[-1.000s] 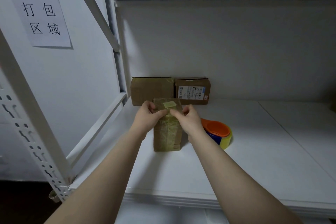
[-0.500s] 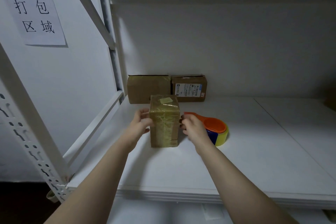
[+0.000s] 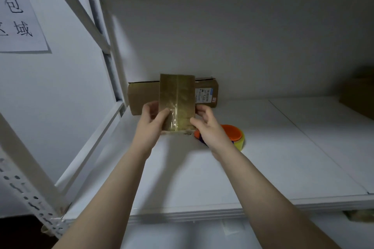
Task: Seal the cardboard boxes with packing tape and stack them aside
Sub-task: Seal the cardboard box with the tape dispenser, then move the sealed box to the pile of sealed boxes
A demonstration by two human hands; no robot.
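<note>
The left hand (image 3: 150, 122) grips the lower left edge of the small tape-wrapped brown cardboard box (image 3: 178, 99), thumb on its glossy front. The right hand (image 3: 210, 127) clasps the lower right corner. The box is upright, lifted off the white shelf (image 3: 263, 157). It looks sealed, so stacking seems in hand. The next move calls for setting it squarely by the plain brown cardboard box (image 3: 141, 97) and the labelled cardboard box (image 3: 206, 93) at the back wall.

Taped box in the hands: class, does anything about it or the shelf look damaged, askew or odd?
The taped box, held between the left hand and right hand, has wrinkled tape over its visible face and a ragged-looking lower edge. Behind it, the labelled box shows a dark gap along its top flap.
</note>
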